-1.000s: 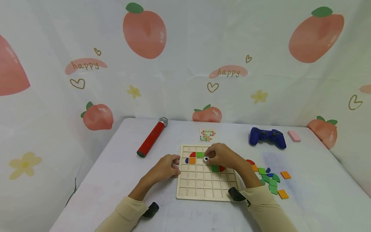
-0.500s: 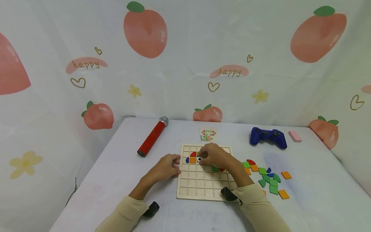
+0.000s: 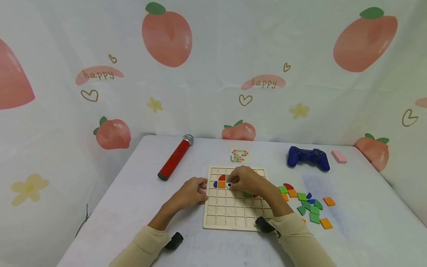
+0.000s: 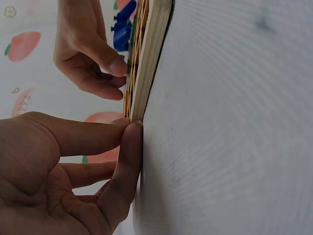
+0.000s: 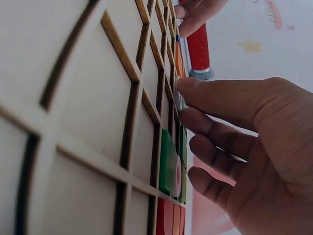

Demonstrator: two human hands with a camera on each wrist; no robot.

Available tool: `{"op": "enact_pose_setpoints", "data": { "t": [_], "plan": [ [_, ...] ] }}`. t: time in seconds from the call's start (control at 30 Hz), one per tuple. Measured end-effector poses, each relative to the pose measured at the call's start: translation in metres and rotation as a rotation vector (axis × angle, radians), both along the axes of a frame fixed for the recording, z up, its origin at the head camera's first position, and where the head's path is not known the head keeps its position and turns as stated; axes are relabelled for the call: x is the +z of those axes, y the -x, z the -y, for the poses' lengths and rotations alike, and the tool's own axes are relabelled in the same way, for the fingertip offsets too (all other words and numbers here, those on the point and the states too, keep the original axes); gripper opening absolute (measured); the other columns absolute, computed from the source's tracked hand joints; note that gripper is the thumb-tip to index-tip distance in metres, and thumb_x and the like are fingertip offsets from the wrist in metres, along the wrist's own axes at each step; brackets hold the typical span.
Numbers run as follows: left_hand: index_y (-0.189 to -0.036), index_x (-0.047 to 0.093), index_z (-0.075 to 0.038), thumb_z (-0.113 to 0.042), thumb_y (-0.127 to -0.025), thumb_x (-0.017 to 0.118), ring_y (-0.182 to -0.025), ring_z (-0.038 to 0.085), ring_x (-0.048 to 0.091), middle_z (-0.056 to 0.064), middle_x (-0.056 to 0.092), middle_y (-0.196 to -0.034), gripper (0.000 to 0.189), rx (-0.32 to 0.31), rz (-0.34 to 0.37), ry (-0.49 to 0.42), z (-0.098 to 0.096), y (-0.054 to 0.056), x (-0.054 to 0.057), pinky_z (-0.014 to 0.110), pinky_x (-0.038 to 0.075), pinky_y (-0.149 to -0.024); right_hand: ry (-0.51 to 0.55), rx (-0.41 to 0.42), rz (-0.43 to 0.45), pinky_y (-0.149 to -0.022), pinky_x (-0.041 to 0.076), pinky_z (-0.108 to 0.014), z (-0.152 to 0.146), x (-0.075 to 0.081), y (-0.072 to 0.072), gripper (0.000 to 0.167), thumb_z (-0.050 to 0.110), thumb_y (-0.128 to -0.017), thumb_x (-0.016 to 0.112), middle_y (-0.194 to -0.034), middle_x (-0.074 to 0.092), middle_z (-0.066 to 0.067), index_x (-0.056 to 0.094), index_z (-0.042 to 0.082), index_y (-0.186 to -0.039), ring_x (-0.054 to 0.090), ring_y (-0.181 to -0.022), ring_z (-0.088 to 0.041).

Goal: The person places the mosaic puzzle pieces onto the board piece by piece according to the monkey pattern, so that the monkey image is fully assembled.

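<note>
A wooden grid board (image 3: 221,211) lies on the table, with several coloured tiles in its cells. At its left edge my left hand (image 3: 191,192) pinches the rim between thumb and index finger, plain in the left wrist view on the board's side (image 4: 149,63). Over the upper middle cells, my right hand (image 3: 248,180) has thumb and index finger on a round white tile with a black dot (image 3: 229,184), beside an orange square (image 3: 221,184). Its other fingers partly hide a green tile (image 5: 167,161) and a red tile (image 5: 165,215) in the right wrist view.
Loose green, blue, orange and red tiles (image 3: 314,210) lie right of the board. Behind it is a small pattern card (image 3: 238,155). A red microphone (image 3: 174,159) lies at the left, a blue game controller (image 3: 307,157) and pink block (image 3: 338,156) at the back right.
My right hand has moved left across the board with the round white tile, then lowered it slightly at the cell beside the orange square. My left hand stays on the rim.
</note>
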State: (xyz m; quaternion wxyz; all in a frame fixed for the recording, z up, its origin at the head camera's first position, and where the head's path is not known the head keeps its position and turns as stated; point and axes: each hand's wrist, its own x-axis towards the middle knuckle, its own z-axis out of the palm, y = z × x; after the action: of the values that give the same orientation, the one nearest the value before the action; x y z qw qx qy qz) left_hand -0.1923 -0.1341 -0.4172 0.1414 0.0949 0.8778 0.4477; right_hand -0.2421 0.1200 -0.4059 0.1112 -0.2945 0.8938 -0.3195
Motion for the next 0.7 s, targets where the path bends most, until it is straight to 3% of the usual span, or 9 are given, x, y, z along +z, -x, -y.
{"op": "enact_pose_setpoints", "data": {
  "t": [0.23, 0.37, 0.7],
  "plan": [
    [-0.144, 0.056, 0.011, 0.005, -0.089, 0.078, -0.089, 0.018, 0.064, 0.011, 0.061, -0.11, 0.06, 0.0, 0.002, -0.01, 0.0, 0.0, 0.0, 0.029, 0.064, -0.074, -0.007, -0.026, 0.02, -0.088, 0.057, -0.034, -0.014, 0.003, -0.002, 0.023, 0.013, -0.094, 0.08, -0.105, 0.075, 0.002, 0.079, 0.006, -0.116, 0.065, -0.096, -0.012],
    [-0.145, 0.055, 0.011, 0.006, -0.089, 0.077, -0.089, 0.018, 0.064, 0.011, 0.061, -0.111, 0.061, -0.007, 0.007, -0.018, 0.0, 0.0, 0.0, 0.03, 0.064, -0.074, -0.032, -0.063, 0.024, -0.083, 0.055, -0.034, -0.031, 0.003, -0.002, 0.027, 0.016, -0.094, 0.08, -0.104, 0.072, 0.002, 0.077, 0.006, -0.12, 0.061, -0.093, -0.013],
    [-0.146, 0.055, 0.01, 0.004, -0.09, 0.077, -0.09, 0.018, 0.063, 0.01, 0.06, -0.11, 0.06, -0.003, 0.008, -0.003, 0.0, 0.002, -0.001, 0.027, 0.063, -0.074, -0.075, -0.142, 0.013, -0.079, 0.052, -0.035, -0.077, 0.011, -0.013, 0.029, 0.014, -0.093, 0.078, -0.099, 0.069, 0.0, 0.076, 0.004, -0.12, 0.059, -0.092, -0.018]
  ]
}}
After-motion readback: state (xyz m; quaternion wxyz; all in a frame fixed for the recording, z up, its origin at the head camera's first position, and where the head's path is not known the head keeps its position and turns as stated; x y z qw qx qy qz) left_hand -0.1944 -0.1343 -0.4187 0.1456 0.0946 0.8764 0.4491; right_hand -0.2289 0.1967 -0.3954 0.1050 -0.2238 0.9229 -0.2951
